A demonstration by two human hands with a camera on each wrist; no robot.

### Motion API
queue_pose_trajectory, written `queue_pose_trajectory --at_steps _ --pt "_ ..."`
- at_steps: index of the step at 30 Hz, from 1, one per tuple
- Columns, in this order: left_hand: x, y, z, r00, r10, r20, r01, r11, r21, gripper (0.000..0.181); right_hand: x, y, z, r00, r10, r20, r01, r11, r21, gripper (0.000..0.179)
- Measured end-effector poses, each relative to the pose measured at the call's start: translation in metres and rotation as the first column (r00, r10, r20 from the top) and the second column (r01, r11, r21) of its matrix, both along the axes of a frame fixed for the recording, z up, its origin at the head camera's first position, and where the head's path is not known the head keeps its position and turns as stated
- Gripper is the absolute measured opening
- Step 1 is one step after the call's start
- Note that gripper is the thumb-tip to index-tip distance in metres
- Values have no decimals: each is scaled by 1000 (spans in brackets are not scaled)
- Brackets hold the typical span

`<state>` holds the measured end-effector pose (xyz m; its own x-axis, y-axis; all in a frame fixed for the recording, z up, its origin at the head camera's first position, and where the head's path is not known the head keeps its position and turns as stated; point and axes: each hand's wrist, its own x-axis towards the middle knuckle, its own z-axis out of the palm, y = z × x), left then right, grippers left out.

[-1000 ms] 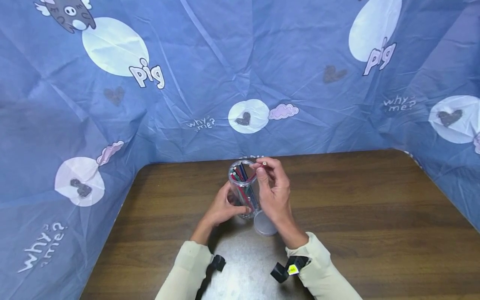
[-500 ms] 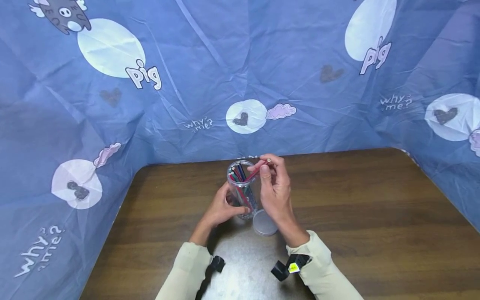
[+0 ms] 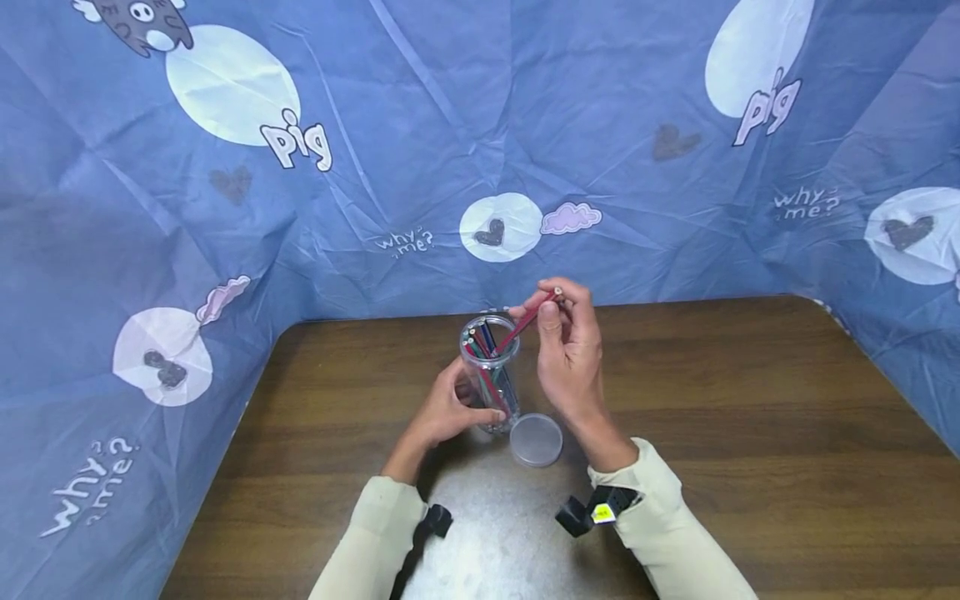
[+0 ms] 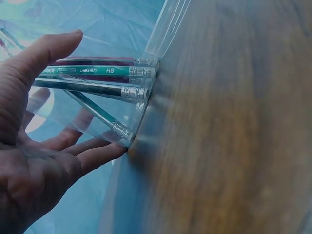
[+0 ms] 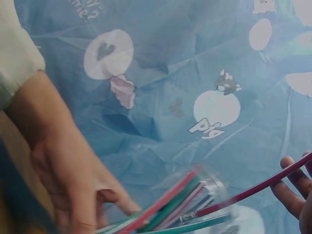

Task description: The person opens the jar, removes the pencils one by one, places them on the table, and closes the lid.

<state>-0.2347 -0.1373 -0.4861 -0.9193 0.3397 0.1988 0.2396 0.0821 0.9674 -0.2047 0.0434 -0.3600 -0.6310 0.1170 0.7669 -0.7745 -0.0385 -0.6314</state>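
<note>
A tall clear plastic jar [image 3: 491,364] stands on the table, its mouth uncovered. My left hand [image 3: 441,410] grips it low down, thumb on the near side and fingers behind. Several pencils [image 4: 92,71] in red, green and dark colours stand inside; the left wrist view shows their eraser ends down at the jar's bottom. My right hand [image 3: 572,354] pinches a red pencil [image 3: 525,322] by its upper end, to the right of the jar. That pencil slants up from the mouth, and in the right wrist view its eraser end [image 5: 188,216] shows at the rim.
A round translucent lid [image 3: 536,440] lies on the brown wooden table [image 3: 712,433], close to the jar's right front. A blue patterned cloth [image 3: 420,150] hangs behind the table and along both sides. Black straps with small cameras sit at the wrists.
My right hand has moved up and to the right, drawing the red pencil farther out of the jar. The left hand keeps its grip on the jar.
</note>
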Motion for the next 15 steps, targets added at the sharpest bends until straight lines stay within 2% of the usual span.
queue_pose_trajectory --at_steps 7,15 --pt "1 -1 1 1000 9 16 -9 1000 -2 78 1 11 22 999 -15 -49 15 1000 -1 44" --pt "0 -1 -1 1000 -1 1 1 1000 10 75 10 24 35 997 -49 -64 47 998 -29 47"
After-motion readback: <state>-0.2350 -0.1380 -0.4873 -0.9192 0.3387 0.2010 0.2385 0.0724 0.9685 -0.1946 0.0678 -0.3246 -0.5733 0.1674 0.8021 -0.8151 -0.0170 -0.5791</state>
